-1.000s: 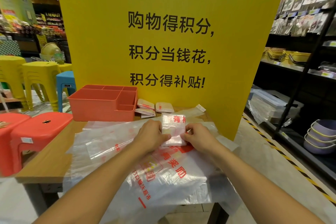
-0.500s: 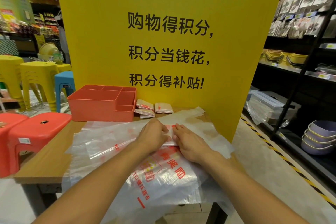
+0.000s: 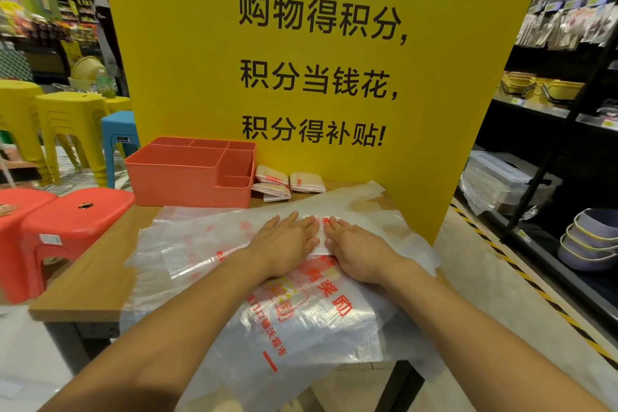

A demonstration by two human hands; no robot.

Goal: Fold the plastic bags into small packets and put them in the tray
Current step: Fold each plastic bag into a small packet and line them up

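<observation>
Now two hands, left hand (image 3: 287, 241) and right hand (image 3: 357, 251), press flat, fingers straight, on one folded bag (image 3: 320, 239) atop the loose bags (image 3: 207, 244). Three finished packets (image 3: 306, 181) lie just beside one orange tray (image 3: 174, 174).

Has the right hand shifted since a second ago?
Yes. The right hand moved left, toward the orange tray, and now presses flat on the folded bag.

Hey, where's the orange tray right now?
In the head view, the orange tray sits back left on the table, folded packets beside its right wall.
</observation>
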